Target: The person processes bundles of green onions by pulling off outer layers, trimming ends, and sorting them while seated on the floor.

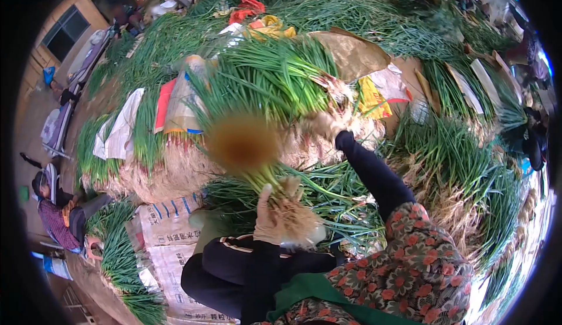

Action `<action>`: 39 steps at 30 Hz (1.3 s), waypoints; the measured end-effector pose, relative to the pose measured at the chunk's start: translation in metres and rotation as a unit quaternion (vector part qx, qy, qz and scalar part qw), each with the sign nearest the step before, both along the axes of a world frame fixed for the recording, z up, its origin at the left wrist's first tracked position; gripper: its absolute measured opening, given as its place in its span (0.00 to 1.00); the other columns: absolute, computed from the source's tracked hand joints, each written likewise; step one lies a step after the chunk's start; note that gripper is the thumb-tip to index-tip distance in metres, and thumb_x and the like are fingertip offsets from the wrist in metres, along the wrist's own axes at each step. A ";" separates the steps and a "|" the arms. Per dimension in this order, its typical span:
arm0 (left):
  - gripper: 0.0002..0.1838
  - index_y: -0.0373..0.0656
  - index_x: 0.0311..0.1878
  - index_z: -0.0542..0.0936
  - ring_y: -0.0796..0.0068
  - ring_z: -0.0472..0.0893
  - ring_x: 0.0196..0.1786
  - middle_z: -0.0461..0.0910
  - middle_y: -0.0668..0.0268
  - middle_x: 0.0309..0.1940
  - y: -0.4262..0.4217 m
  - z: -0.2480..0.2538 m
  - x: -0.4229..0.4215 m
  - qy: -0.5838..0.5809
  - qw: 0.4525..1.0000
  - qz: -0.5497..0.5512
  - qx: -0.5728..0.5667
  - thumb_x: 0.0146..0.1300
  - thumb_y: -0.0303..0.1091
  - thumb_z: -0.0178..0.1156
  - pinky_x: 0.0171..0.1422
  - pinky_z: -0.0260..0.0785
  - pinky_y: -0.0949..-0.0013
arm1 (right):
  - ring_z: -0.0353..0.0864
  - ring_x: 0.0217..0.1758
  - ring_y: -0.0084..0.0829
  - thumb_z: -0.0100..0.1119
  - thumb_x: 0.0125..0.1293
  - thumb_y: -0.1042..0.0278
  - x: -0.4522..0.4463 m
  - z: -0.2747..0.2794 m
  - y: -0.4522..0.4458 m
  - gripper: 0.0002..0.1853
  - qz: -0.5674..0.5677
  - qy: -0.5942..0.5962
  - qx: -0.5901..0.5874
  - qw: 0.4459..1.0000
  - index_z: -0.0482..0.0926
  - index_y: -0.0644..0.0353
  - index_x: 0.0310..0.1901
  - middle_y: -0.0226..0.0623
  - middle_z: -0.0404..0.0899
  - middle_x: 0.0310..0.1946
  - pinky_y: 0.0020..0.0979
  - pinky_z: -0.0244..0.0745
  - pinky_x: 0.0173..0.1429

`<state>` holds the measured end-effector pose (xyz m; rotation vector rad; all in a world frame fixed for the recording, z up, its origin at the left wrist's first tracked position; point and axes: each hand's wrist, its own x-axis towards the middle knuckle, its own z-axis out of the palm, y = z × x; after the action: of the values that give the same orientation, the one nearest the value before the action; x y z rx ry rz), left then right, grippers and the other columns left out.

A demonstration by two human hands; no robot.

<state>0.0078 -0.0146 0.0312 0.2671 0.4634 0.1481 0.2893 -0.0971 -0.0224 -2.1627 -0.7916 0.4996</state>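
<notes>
The left hand (266, 221) grips one rooted onion bunch (293, 215), the right hand (329, 126), grip unclear, is at the onion pile (252, 79), and much apparently remains unhandled.

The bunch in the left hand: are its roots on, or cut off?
On: a pale tangle of roots shows at the end of the bunch, by the left hand.
</notes>
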 end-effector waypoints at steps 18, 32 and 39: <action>0.21 0.34 0.50 0.72 0.61 0.77 0.51 0.78 0.55 0.45 0.011 -0.049 -0.004 0.028 0.999 0.026 0.000 0.61 0.42 0.57 0.60 0.69 0.56 | 0.73 0.19 0.18 0.47 0.69 0.63 -0.141 -0.088 -0.029 0.13 0.112 0.325 0.077 0.936 0.74 0.62 0.47 0.29 0.76 0.23 0.22 0.73 0.23; 0.15 0.37 0.42 0.75 0.65 0.78 0.39 0.78 0.61 0.32 0.015 -0.053 -0.013 -0.014 0.999 -0.003 0.036 0.61 0.40 0.58 0.47 0.75 0.63 | 0.54 0.13 0.17 0.40 0.73 0.62 -0.153 -0.014 0.034 0.10 -0.092 0.682 0.451 0.568 0.69 0.55 0.36 0.19 0.55 0.13 0.22 0.51 0.15; 0.19 0.41 0.46 0.74 0.68 0.78 0.36 0.77 0.65 0.30 -0.010 -0.003 -0.020 -0.130 0.968 0.204 -0.068 0.65 0.48 0.53 0.47 0.73 0.61 | 0.64 0.26 0.22 0.38 0.71 0.69 -0.131 0.017 0.056 0.12 0.074 0.111 0.245 0.960 0.68 0.58 0.52 0.26 0.66 0.27 0.23 0.64 0.33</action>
<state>-0.0124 -0.0241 0.0280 0.0126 0.2614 0.5460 0.1588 -0.0409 -0.0053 -1.5707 -0.8509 0.5450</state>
